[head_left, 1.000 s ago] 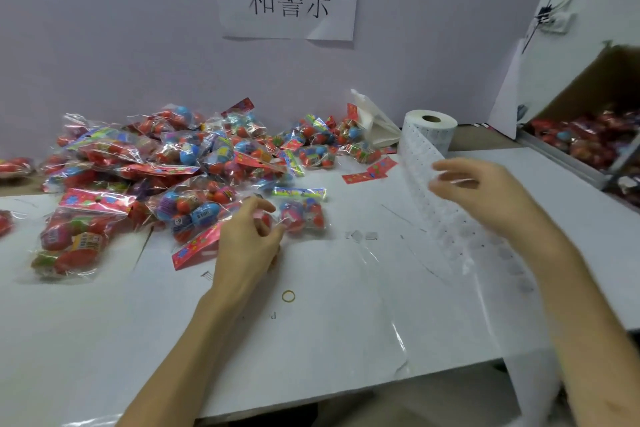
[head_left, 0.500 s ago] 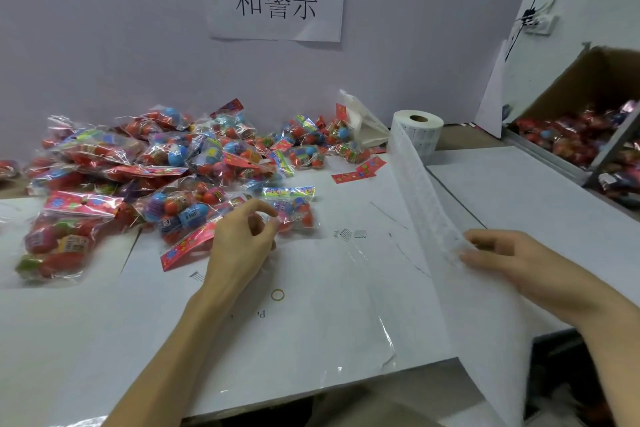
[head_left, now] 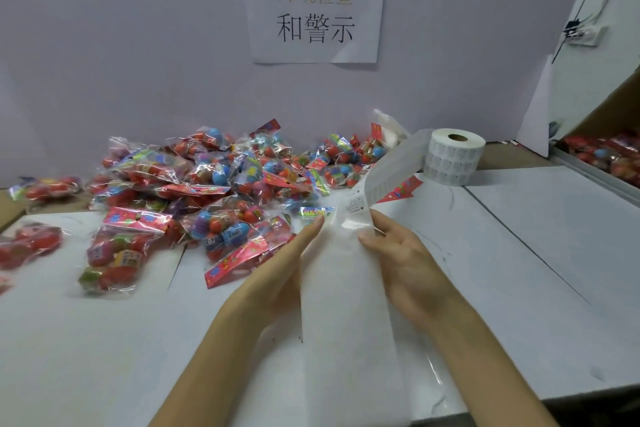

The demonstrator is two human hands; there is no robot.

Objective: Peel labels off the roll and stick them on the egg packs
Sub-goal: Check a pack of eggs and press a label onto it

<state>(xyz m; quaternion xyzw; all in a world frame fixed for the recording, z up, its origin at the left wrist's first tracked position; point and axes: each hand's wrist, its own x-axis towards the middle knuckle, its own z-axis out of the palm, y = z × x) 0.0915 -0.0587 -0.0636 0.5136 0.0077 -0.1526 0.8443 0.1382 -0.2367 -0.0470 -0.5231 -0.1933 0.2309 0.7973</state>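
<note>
I have the left hand (head_left: 277,270) and right hand (head_left: 408,263) flanking the label strip (head_left: 346,288), fingers straight; whether they pinch it, I cannot tell. It runs away toward the roll (head_left: 452,159); egg packs (head_left: 207,191) lie left, nearer the left hand.

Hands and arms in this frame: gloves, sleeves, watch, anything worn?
Nothing worn that shows. The left hand and right hand: no gloves, no rings visible. The left forearm and right forearm bare down to the frame edge: no sleeves, watch or wristband.

Egg packs (head_left: 214,191) heaped left on table (head_left: 536,253); label roll (head_left: 453,158) behind-right (near wall (head_left: 138,45)), strip (head_left: 343,288) extending forward.
</note>
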